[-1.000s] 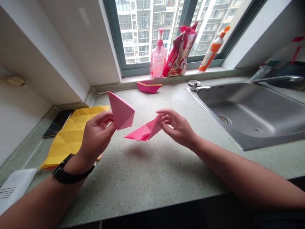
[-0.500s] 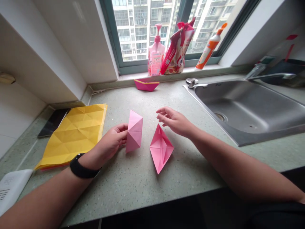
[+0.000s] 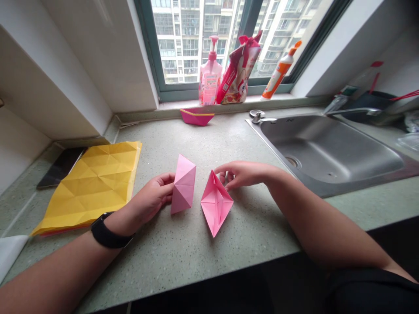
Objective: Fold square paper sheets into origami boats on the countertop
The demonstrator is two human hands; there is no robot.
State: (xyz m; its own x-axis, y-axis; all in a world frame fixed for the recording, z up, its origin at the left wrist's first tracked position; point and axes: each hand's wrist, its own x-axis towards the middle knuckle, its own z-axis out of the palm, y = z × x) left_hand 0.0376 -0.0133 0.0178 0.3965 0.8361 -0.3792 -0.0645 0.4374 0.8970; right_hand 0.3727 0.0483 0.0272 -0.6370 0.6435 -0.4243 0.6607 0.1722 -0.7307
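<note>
Three pink folds [image 3: 183, 184], one yellow sheet [image 3: 93, 185], one phone [image 3: 61, 167], one pump bottle [image 3: 210, 72], one orange bottle [image 3: 278, 72], one bag [image 3: 237, 69], one sink [image 3: 327, 148].

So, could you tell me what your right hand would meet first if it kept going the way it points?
Probably the nearer pink origami piece, just beside the right hand; depth is unclear, so they may already touch.

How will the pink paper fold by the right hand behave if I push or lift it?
The pink origami fold is probably very light, being thin folded paper, so a push from the right hand could slide it along the speckled countertop. Its creases likely stiffen it along the centre, but the open flaps look easy to crush if pinched.
</note>
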